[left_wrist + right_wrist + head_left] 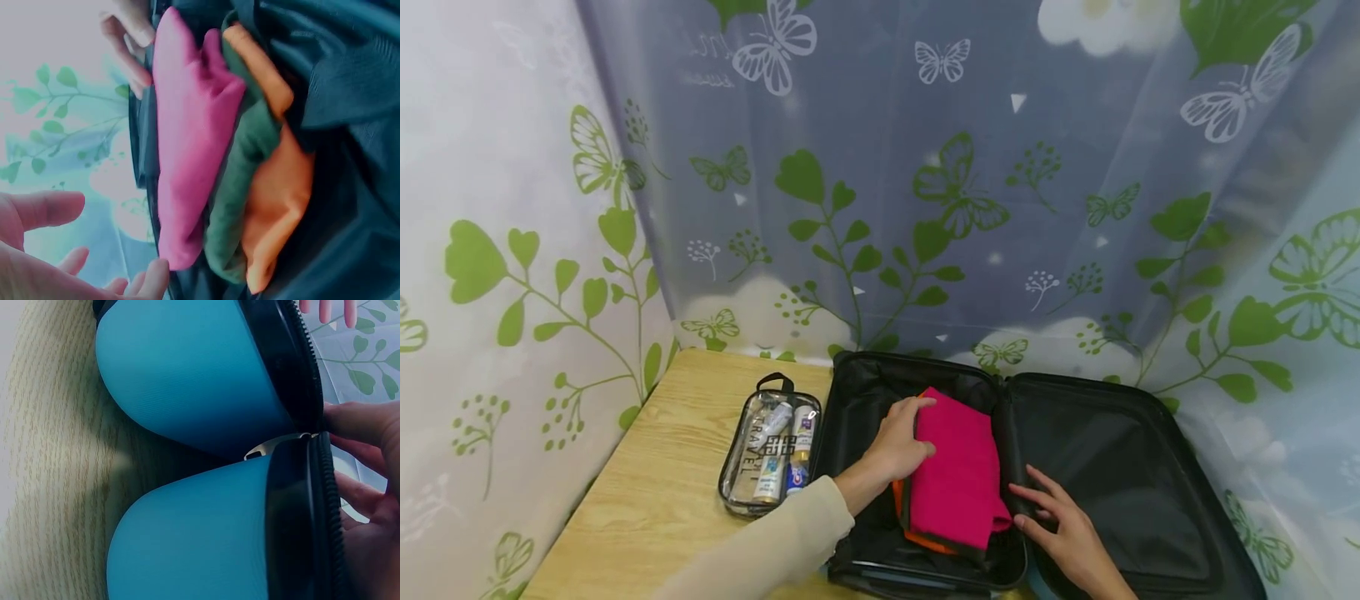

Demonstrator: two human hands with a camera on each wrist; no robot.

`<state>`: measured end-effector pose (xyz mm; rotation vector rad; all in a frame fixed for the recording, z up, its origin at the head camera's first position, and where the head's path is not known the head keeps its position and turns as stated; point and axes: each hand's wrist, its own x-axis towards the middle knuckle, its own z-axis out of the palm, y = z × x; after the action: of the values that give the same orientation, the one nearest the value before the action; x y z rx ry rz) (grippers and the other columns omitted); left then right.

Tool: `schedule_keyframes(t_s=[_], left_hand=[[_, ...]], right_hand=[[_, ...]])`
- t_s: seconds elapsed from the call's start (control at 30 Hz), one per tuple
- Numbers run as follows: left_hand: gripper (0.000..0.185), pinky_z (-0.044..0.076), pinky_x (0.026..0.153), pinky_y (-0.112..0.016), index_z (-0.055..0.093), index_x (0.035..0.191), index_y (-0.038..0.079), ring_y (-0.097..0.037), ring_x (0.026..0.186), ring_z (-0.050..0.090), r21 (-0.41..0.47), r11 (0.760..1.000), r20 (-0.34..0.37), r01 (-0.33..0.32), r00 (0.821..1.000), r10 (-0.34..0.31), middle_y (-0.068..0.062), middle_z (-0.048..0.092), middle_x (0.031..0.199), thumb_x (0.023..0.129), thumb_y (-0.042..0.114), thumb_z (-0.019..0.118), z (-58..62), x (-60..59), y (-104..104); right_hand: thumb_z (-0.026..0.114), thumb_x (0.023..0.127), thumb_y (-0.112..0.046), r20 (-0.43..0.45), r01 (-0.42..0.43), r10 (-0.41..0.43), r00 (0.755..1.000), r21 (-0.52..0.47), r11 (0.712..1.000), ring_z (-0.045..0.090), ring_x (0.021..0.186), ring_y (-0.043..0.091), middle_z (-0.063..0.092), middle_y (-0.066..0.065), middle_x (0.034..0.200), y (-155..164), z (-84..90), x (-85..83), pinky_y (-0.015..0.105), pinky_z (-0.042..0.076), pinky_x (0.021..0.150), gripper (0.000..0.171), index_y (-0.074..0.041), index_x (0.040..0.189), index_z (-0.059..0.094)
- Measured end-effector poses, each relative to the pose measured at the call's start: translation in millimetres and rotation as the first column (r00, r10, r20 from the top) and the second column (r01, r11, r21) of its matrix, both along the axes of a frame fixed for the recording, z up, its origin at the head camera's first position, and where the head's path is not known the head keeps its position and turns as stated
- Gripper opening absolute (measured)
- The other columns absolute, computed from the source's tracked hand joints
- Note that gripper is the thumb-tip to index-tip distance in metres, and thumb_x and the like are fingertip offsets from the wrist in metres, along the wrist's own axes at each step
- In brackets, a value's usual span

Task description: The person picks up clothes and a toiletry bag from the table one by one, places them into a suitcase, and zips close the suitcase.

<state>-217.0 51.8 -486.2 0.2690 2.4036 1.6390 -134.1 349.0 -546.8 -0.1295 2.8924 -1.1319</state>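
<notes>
An open suitcase with a black lining lies on a wooden table. Its left half holds a stack of folded clothes: a pink cloth on top, a dark green cloth under it and an orange cloth at the bottom. My left hand lies flat on the pink cloth's left edge with its fingers straight. My right hand rests with relaxed, spread fingers on the suitcase's middle ridge, beside the pink cloth's near right corner. The right wrist view shows the two blue shells from outside.
A clear zip pouch with small tubes and bottles lies on the table just left of the suitcase. Curtains printed with green leaves and butterflies close in the back and both sides. Bare wood shows at the table's left.
</notes>
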Motion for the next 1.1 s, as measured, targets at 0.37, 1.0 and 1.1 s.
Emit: schedule_keyframes(t_s=[0.37, 1.0, 1.1], left_hand=[[0.048, 0.049, 0.103, -0.052, 0.068, 0.141, 0.011, -0.035, 0.124, 0.054, -0.070, 0.995, -0.015, 0.065, 0.998, -0.066, -0.019, 0.049, 0.159, 0.094, 0.005, 0.073, -0.8, -12.4, -30], [0.034, 0.053, 0.107, -0.060, 0.073, 0.132, 0.013, -0.041, 0.126, 0.063, -0.247, 0.969, -0.235, 0.015, 0.969, -0.074, -0.019, 0.065, 0.141, 0.098, 0.011, 0.076, -18.8, -26.5, -99], [0.033, 0.051, 0.110, -0.061, 0.073, 0.133, 0.014, -0.041, 0.132, 0.062, -0.265, 0.964, -0.240, -0.001, 0.969, -0.065, -0.018, 0.065, 0.143, 0.099, 0.011, 0.076, -22.5, -26.9, -108]], right_hand=[[0.075, 0.105, -0.037, 0.030, 0.009, -0.009, 0.999, 0.005, 1.000, 0.055, 0.146, 0.045, 0.041, 0.019, 0.172, -1, -1.0, 1.6, 0.033, 0.060, 0.096, 0.044, -0.018, 0.144, 0.072], [0.075, 0.104, -0.038, 0.031, 0.017, -0.017, 0.999, 0.009, 1.000, 0.053, 0.148, 0.046, 0.041, 0.019, 0.172, -1, 0.5, 0.9, 0.035, 0.061, 0.096, 0.045, -0.018, 0.144, 0.072], [0.075, 0.104, -0.037, 0.030, 0.018, -0.019, 0.999, 0.009, 1.000, 0.053, 0.148, 0.046, 0.041, 0.019, 0.172, -1, 0.5, 0.9, 0.034, 0.061, 0.096, 0.044, -0.017, 0.144, 0.072]])
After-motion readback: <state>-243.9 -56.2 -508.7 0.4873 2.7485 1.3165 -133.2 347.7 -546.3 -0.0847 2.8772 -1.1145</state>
